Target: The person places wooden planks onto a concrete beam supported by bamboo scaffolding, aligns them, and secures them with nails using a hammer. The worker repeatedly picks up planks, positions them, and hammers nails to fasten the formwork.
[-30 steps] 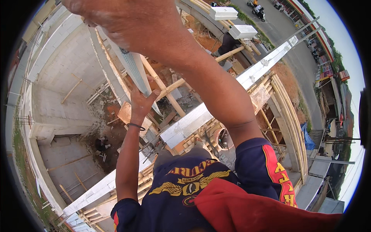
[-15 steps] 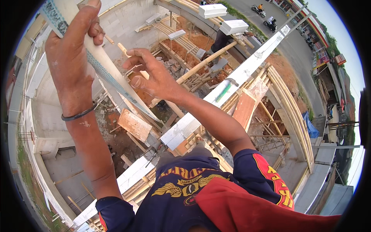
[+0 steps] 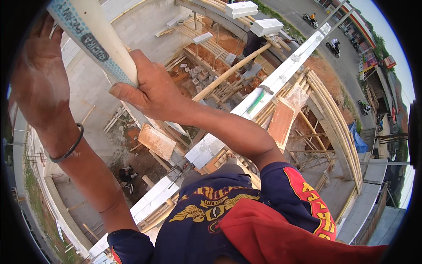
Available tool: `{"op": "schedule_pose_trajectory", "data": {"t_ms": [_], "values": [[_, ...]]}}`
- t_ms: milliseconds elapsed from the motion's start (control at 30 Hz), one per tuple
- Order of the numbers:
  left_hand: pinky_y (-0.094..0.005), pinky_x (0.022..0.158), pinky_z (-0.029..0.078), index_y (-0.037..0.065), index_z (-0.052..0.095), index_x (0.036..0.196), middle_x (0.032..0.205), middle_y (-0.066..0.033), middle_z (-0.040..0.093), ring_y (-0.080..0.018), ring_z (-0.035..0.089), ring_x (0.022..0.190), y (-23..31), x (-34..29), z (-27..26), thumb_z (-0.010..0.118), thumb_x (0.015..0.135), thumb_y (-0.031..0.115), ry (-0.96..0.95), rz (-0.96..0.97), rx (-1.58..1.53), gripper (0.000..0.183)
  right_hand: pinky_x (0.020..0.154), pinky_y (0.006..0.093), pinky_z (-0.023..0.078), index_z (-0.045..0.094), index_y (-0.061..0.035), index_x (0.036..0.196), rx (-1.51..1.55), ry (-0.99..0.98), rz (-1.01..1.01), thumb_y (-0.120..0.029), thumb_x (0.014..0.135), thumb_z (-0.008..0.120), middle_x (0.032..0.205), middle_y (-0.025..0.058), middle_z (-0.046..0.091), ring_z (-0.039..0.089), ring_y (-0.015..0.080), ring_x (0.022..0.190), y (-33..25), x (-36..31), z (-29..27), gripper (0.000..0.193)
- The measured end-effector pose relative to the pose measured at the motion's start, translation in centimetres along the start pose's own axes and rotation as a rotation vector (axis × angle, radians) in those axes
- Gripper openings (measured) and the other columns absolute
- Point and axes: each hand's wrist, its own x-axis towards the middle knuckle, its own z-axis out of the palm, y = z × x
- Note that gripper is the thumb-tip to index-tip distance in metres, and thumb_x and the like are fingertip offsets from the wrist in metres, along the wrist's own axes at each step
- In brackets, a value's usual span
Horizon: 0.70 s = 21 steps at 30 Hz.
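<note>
A long white plastic pipe point(image 3: 116, 53) with a blue patterned band slants down from the upper left. My right hand point(image 3: 154, 90) is wrapped round it, thumb along its near side. How far the pipe runs below that hand is mostly hidden. On the pipe's left, my left hand point(image 3: 41, 83) is raised with its fingers stretched up, the palm facing the pipe. The fingertips lie in the dark rim of the picture, and I cannot tell if they touch the pipe.
A white block wall top point(image 3: 283, 79) runs to the upper right, bearing a green-handled hammer point(image 3: 259, 101). Mortar-stained boards point(image 3: 156, 141) point(image 3: 281, 123) lie either side. Bamboo poles point(image 3: 327, 114) surround a deep drop, with one person point(image 3: 127, 174) below and another point(image 3: 252, 44) farther off.
My right hand has moved up and left from beside the pipe and closed on it. My left hand has let go and opened, shifting left. The pipe has come nearer.
</note>
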Motion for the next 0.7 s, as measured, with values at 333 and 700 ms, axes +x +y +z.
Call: {"op": "schedule_pose_trajectory", "data": {"t_ms": [333,700], "values": [[-0.0308,0.074,0.051,0.0,0.061,0.093,0.083,-0.0036,0.063,-0.0133,0.061,0.078,-13.4,-20.3,7.9,0.069,0.088,0.024,0.282,-0.59,0.202,0.026,0.069,0.0385,0.052,0.049,0.0026,0.103,-0.324,-0.327,-0.011,-0.041,0.092,0.058,0.08,0.0168,0.06,0.062,0.0267,0.075,-10.6,9.8,-8.6,0.045],[-0.0266,0.053,0.043,0.001,0.06,0.081,0.069,-0.004,0.057,-0.0125,0.051,0.054,-6.6,-8.7,7.6,0.069,0.083,0.006,0.31,-0.429,0.032,0.011,0.076,0.038,0.053,0.047,-0.0007,0.119,-0.532,-0.225,-0.087,-0.049,0.092,0.054,0.094,0.0155,0.062,0.063,0.0244,0.086,-7.2,8.1,-13.1,0.056]]}}
